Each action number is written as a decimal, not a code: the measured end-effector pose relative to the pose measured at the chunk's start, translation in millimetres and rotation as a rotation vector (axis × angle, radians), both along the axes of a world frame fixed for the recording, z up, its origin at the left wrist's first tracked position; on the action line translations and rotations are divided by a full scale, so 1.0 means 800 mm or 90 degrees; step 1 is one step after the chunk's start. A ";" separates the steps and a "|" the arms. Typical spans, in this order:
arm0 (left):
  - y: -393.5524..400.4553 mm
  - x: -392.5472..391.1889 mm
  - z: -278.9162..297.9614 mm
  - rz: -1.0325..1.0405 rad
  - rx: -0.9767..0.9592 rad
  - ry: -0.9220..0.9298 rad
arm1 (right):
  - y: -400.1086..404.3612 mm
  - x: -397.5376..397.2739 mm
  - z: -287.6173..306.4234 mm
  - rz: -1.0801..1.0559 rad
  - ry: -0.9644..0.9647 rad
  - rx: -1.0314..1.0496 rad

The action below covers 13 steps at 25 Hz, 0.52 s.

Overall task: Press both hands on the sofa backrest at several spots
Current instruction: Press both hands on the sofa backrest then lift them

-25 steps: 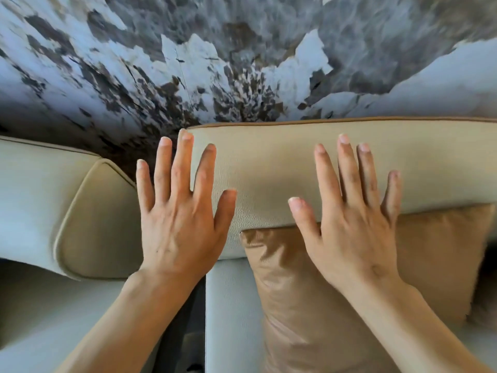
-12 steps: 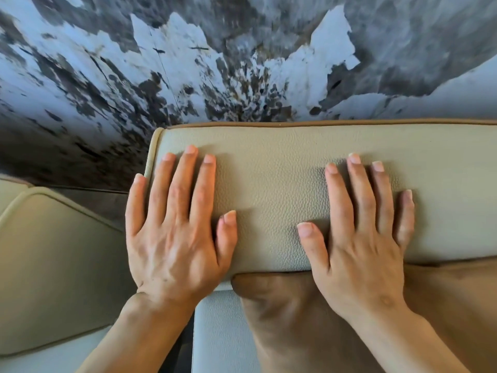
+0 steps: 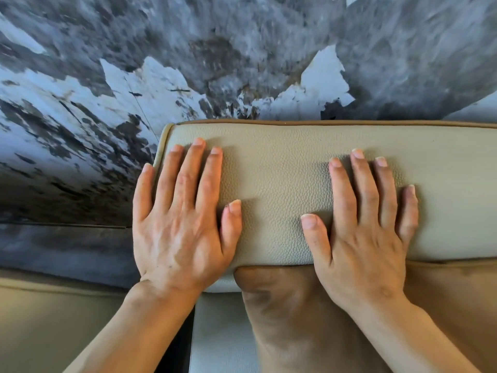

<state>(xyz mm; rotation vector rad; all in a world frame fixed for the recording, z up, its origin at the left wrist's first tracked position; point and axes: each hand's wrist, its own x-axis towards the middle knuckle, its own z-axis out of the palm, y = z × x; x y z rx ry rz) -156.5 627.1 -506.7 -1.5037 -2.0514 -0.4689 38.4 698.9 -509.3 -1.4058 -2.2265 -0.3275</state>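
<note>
Two bare hands lie flat, palms down, on the padded top of a beige, pebble-grained sofa backrest (image 3: 282, 189), seen from above by the person they belong to. The left hand (image 3: 180, 224) rests at the backrest's left end, fingers spread slightly and extended; its little finger hangs over the rounded, piped corner while the other fingers and thumb sit on the leather. The right hand (image 3: 363, 238) lies well to the right of the left one, also open with fingers extended and a little apart, thumb angled toward the left hand. The leather dips faintly around the right fingertips. Bare backrest shows between the two thumbs.

Under the right wrist and forearm, tucked against the front of the backrest, sits a brown cushion (image 3: 290, 319). Beside the left forearm, further left, is another beige sofa section (image 3: 53, 327). Beyond the fingertips, past the backrest's brown-piped far edge, spreads a mottled grey, white and dark surface (image 3: 188, 63).
</note>
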 end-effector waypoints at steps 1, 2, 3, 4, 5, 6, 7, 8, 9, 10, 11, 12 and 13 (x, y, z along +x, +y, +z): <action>0.010 -0.003 0.001 -0.003 -0.001 -0.001 | 0.008 -0.003 0.000 -0.006 0.001 0.000; 0.020 -0.005 0.001 -0.006 0.000 -0.004 | 0.016 -0.006 0.000 -0.012 0.001 0.000; 0.031 -0.008 0.002 -0.009 -0.001 -0.005 | 0.025 -0.009 0.000 -0.018 0.002 0.001; 0.040 -0.011 0.002 -0.012 -0.002 -0.007 | 0.033 -0.011 0.000 -0.023 0.001 0.001; 0.050 -0.014 0.003 -0.014 -0.005 -0.008 | 0.041 -0.014 -0.001 -0.028 0.002 0.002; 0.059 -0.017 0.004 -0.016 -0.008 -0.009 | 0.049 -0.017 -0.001 -0.032 0.003 0.002; 0.066 -0.019 0.003 -0.017 -0.012 -0.011 | 0.055 -0.019 -0.002 -0.036 0.005 0.002; 0.071 -0.021 0.002 -0.018 -0.014 -0.011 | 0.060 -0.021 -0.004 -0.037 0.006 0.005; 0.075 -0.023 0.001 -0.020 -0.014 -0.008 | 0.063 -0.021 -0.006 -0.035 0.008 0.011; 0.078 -0.024 0.000 -0.023 -0.010 -0.004 | 0.066 -0.021 -0.007 -0.032 0.009 0.019; 0.079 -0.024 -0.001 -0.026 -0.007 0.001 | 0.067 -0.021 -0.009 -0.030 0.009 0.026; 0.079 -0.024 -0.003 -0.026 -0.005 0.004 | 0.067 -0.021 -0.010 -0.028 0.009 0.031; 0.078 -0.024 -0.003 -0.026 -0.003 0.005 | 0.067 -0.021 -0.012 -0.027 0.012 0.035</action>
